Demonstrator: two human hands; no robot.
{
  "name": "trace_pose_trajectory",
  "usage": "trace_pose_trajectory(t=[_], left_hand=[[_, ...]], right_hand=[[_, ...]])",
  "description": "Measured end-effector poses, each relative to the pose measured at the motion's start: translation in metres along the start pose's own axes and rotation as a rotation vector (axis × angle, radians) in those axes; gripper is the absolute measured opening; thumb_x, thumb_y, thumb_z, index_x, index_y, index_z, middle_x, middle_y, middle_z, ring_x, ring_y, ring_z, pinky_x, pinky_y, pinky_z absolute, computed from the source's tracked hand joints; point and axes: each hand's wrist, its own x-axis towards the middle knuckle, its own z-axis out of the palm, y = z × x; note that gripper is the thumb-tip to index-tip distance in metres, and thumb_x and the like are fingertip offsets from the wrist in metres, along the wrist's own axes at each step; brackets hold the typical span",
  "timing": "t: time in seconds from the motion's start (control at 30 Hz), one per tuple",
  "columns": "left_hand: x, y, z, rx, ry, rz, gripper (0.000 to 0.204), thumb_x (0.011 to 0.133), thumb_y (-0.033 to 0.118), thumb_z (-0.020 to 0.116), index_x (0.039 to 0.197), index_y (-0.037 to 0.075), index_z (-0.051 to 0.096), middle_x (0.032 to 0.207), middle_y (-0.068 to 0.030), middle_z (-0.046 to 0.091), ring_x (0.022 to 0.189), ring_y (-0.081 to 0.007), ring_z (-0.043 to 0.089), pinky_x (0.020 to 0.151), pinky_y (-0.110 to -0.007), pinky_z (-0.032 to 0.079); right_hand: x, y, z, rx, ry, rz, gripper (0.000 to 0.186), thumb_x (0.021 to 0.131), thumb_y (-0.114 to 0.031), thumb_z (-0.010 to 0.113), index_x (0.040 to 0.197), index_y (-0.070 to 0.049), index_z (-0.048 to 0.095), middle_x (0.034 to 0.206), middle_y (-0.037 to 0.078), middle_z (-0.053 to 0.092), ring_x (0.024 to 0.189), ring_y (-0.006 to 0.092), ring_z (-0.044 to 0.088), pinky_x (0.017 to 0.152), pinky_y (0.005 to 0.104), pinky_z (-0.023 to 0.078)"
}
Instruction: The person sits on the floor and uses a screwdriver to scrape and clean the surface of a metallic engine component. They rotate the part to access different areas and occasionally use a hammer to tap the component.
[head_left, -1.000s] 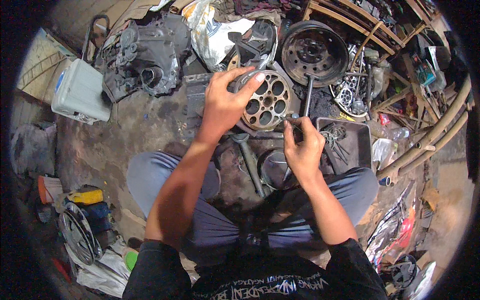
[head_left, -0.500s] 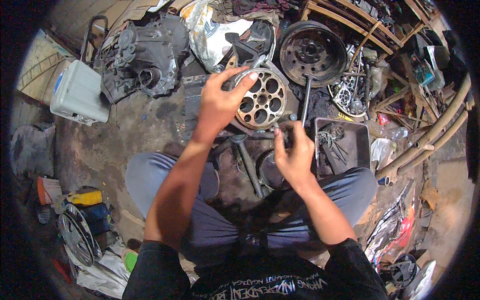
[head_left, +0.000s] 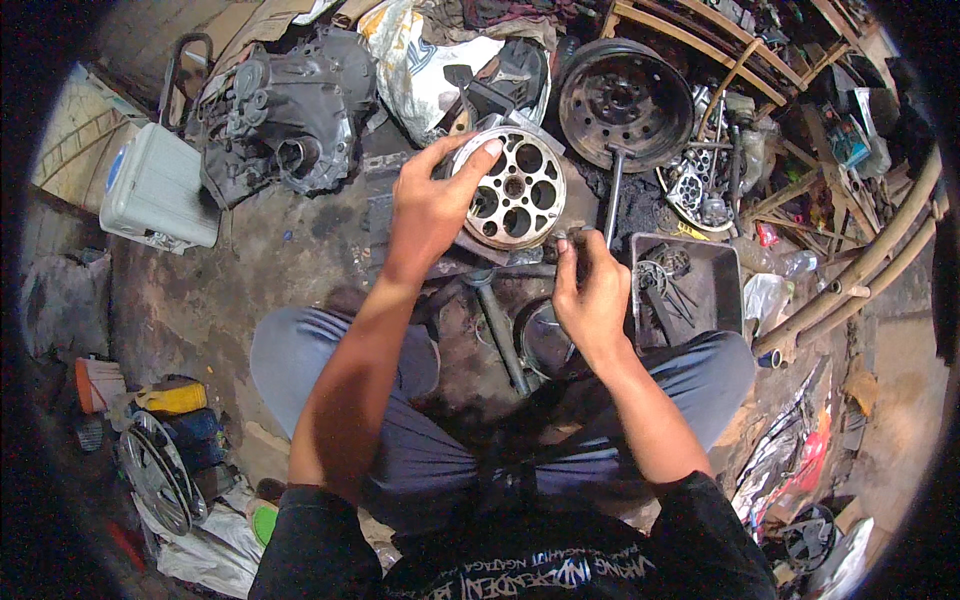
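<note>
My left hand (head_left: 432, 205) grips a round metal disc (head_left: 513, 188) by its left edge, thumb on the face and fingers around the rim. A ring of several round holes surrounds its toothed or dark centre. At the disc's lower right edge, my right hand (head_left: 597, 300) is closed in a pinch; what it holds, if anything, is too small and hidden to name. Below the disc, a hammer (head_left: 500, 335) lies between my legs with its handle pointing toward me. Beside its handle stands a dark round container (head_left: 545, 345), partly behind my right hand.
A metal tray (head_left: 741, 290) with small parts is by my right knee. Farther off are a black wheel rim (head_left: 655, 150) with a metal bar (head_left: 613, 200), and a gearbox housing (head_left: 300, 100). A grey plastic box (head_left: 160, 190) stands left; bamboo poles (head_left: 870, 265) curve along the right.
The disc has shifted slightly left and up in my left hand, its face tilting a little. My right hand has moved up slightly and remains pinched near the disc's edge.
</note>
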Motion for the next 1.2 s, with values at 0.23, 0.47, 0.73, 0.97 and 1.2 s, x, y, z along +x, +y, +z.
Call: trace_pose_trajectory(t=[0.23,0.47,0.73,0.97,1.2], left_hand=[[0.002,-0.009,-0.001,-0.007,0.006,0.053,0.048,0.097,0.037,0.079,0.121,-0.005,0.077,0.111,-0.0211,0.08,0.105,-0.025,0.077,0.096,-0.035,0.055],[0.001,0.001,0.0,0.064,0.026,0.058,0.049,0.097,0.038,0.078,0.121,-0.005,0.077,0.112,-0.022,0.08,0.106,-0.0259,0.076,0.097,-0.036,0.054],[0.002,-0.007,0.002,0.045,0.071,0.02,0.049,0.098,0.039,0.077,0.12,-0.004,0.077,0.111,-0.0224,0.08,0.106,-0.0274,0.077,0.097,-0.037,0.055],[0.003,-0.01,0.0,0.031,0.072,-0.028,0.049,0.098,0.04,0.077,0.121,-0.004,0.077,0.11,-0.0229,0.08,0.105,-0.0271,0.077,0.095,-0.037,0.055],[0.002,-0.008,-0.001,0.047,0.063,-0.016,0.05,0.098,0.04,0.077,0.121,-0.004,0.077,0.11,-0.0232,0.08,0.106,-0.0268,0.076,0.096,-0.036,0.055]], right_hand=[[-0.005,-0.019,0.001,-0.011,0.009,-0.12,0.011,0.098,-0.008,0.069,0.095,-0.001,0.06,0.078,0.024,0.067,0.071,0.0465,0.068,0.063,0.0538,0.052],[-0.003,-0.024,0.0,0.03,0.028,-0.268,0.013,0.098,-0.008,0.068,0.092,-0.001,0.059,0.074,0.024,0.065,0.071,0.0453,0.069,0.062,0.053,0.052],[-0.001,-0.02,-0.001,-0.008,0.022,-0.25,0.014,0.099,-0.009,0.067,0.09,-0.002,0.058,0.069,0.024,0.064,0.065,0.0469,0.067,0.059,0.0538,0.051],[0.003,-0.022,-0.004,0.06,0.056,-0.173,0.015,0.1,-0.011,0.067,0.09,-0.002,0.062,0.072,0.026,0.066,0.067,0.0466,0.068,0.059,0.052,0.051],[0.007,-0.015,-0.005,0.002,0.048,-0.181,0.017,0.095,-0.01,0.072,0.086,-0.003,0.06,0.071,0.023,0.066,0.066,0.0447,0.068,0.058,0.0521,0.051]])
